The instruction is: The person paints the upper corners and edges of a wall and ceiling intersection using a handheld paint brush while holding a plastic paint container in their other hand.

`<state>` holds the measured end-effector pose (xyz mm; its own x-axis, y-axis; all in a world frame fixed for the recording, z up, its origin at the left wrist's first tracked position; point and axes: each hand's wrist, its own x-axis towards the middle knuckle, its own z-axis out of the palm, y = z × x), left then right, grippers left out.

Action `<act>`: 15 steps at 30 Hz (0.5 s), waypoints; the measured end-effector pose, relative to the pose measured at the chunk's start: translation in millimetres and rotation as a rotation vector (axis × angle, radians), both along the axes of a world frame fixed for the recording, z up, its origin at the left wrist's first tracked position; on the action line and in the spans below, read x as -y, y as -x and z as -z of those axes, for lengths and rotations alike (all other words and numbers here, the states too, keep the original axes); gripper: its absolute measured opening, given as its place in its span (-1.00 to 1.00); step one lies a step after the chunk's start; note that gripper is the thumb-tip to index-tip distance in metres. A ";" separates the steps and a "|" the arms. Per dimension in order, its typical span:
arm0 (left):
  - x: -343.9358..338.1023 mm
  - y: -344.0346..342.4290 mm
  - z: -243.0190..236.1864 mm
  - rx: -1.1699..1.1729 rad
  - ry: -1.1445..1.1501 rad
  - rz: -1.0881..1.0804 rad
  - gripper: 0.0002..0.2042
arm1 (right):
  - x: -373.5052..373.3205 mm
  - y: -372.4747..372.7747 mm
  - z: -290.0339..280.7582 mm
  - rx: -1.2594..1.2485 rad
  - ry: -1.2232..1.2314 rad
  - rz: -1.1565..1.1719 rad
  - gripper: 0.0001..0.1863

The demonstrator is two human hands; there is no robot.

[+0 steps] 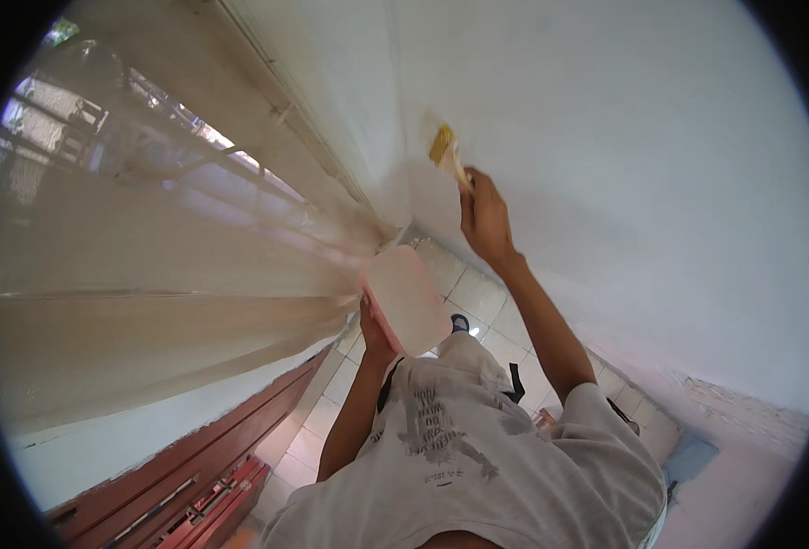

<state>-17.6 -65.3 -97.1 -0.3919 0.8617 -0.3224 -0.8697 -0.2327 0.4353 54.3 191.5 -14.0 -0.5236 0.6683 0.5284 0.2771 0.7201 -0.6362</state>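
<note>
While my right hand (489, 215) closes around the handle of a paintbrush (444, 148), fingers drawn in snugly, my left hand (376, 335) grasps the side of a pink rectangular tub (381, 317), its fingers partly hidden by it. I have the brush up at the white wall (624, 165), near the corner; I can't tell whether its bristles touch. Rightward the wall runs wide and open, while the window (148, 151) slants along my left and tiled floor (477, 295) shows beyond the tub. The bristles look yellow, the tub's inside whitish.
</note>
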 end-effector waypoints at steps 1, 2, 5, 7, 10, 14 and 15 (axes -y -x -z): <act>11.6 -1.4 9.8 0.045 0.045 -0.028 -0.22 | 10.4 -3.6 25.0 0.032 0.054 -0.019 -0.71; 21.7 -2.8 18.8 0.086 0.086 -0.054 -0.24 | 18.3 -5.2 45.3 0.062 0.104 -0.036 -0.69; 62.9 -19.0 37.5 0.118 0.282 -0.113 -0.25 | 43.9 -11.3 97.7 0.248 0.265 -0.028 -0.58; 77.6 -25.0 35.2 0.101 0.334 -0.130 -0.25 | 46.5 -5.1 119.3 0.276 0.257 -0.040 -0.54; 95.8 -31.9 34.6 0.096 0.391 -0.146 -0.25 | 43.3 14.4 138.4 0.276 0.223 -0.041 -0.49; 113.2 -27.1 34.2 0.160 0.425 -0.120 -0.24 | 32.3 64.1 100.6 0.041 0.117 0.002 -0.49; 111.1 -29.4 38.6 0.162 0.425 -0.116 -0.24 | 24.0 73.3 78.1 0.044 0.117 0.005 -0.49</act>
